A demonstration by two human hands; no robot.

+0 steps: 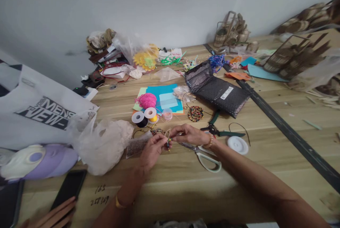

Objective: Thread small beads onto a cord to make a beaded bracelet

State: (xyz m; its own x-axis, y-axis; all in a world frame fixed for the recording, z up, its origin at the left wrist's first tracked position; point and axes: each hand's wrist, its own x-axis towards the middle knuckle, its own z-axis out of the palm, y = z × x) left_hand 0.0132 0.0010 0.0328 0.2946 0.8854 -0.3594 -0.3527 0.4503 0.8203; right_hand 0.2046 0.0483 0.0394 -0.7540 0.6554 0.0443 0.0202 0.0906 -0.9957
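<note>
Between my two hands hangs a short string of colourful beads (168, 144), with a pale loop of cord (167, 133) rising above it. My left hand (154, 148) pinches the beaded string from the left. From the right, the fingers of my right hand (187, 134) close on the cord just above the beads. Scissors with white handles (209, 162) lie under and beside my right wrist. A small bag of dark beads (136, 145) sits by my left hand, with more strung beads (157, 131) behind it. A coiled beaded strand (196, 113) lies farther back.
Thread spools (139, 118), pink yarn (146, 100) and coloured sheets (162, 93) lie ahead. Green-handled pruners (212, 128), a white spool (237, 145) and a black bubble mailer (220, 89) are right. A plastic bag (102, 143) and another person's hand (57, 215) on a phone (69, 187) are left.
</note>
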